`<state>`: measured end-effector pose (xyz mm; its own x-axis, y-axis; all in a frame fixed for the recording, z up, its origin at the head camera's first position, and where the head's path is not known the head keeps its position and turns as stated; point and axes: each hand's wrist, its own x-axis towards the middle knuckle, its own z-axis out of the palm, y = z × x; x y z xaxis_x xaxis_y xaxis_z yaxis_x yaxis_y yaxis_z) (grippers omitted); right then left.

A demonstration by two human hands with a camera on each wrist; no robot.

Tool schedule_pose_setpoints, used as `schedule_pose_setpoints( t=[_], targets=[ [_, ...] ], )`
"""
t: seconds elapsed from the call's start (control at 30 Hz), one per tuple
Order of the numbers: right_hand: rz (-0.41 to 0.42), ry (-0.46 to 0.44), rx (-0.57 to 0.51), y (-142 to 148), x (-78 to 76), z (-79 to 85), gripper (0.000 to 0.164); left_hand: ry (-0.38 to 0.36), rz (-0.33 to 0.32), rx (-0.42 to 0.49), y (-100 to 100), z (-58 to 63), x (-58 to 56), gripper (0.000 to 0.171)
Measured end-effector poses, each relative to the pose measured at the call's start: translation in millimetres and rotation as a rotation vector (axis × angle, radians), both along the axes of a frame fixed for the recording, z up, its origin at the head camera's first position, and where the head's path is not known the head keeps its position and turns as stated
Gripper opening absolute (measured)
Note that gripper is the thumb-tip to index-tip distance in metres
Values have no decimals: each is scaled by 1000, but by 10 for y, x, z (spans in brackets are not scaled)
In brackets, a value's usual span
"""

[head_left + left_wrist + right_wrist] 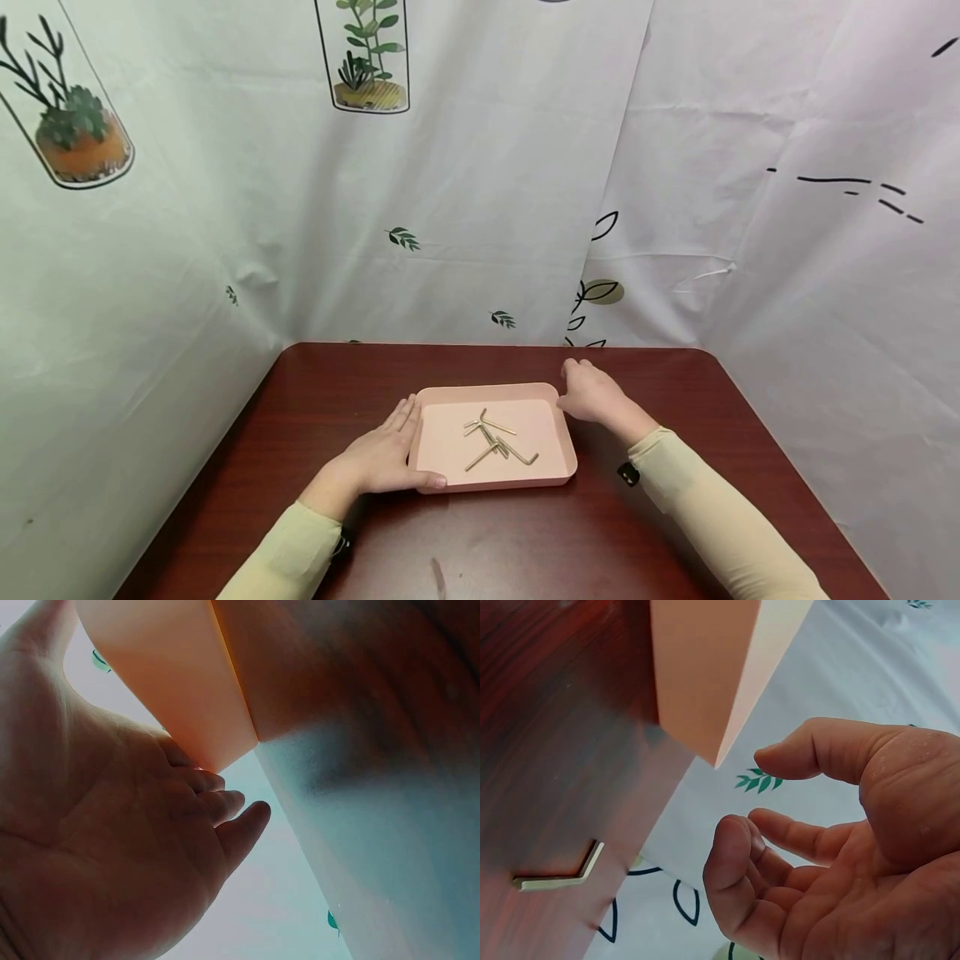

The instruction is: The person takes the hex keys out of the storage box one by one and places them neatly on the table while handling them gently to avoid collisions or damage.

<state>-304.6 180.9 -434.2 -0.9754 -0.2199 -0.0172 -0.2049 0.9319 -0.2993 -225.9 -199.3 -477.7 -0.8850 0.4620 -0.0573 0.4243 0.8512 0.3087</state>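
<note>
A pink rectangular tray (543, 429) sits on the table with several brass-coloured L-shaped hex keys (521, 457) in a loose pile near its middle. My left hand (382, 458) rests along the tray's left side, fingers straight against the outer wall and thumb across the front rim. Beyond the tray's back right corner is my right hand (592, 393). In the right wrist view its fingers bend loosely, thumb apart, with nothing between them. Another hex key (555, 883) lies on the table past those fingertips; the hand hides it in the head view.
The dark red wooden table (600, 542) has rounded back corners. A white curtain (480, 208) printed with plants hangs behind it and along both sides. A dull smear (438, 577) marks the tabletop near the front.
</note>
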Motion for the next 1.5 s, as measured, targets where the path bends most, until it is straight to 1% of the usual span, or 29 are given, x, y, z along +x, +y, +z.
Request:
schedule_pose_setpoints(
  t=[0.2,0.4,0.6,0.83,1.3,1.5],
  targets=[
    [9,-11,-11,-81,25,37,44,-2,-1,0,-1,8,9,142],
    [25,1,-5,-157,42,41,42,0,-1,10,-1,-1,3,142],
    [49,-4,-1,-243,67,31,46,-1,-1,5,-7,-21,-2,142],
    [82,16,-10,-345,126,31,47,-2,2,6,-6,-19,0,143],
    [153,4,7,-520,255,-24,48,2,0,5,6,-1,9,142],
    [197,5,18,-572,269,-78,43,6,-2,9,11,16,12,141]
  ],
)
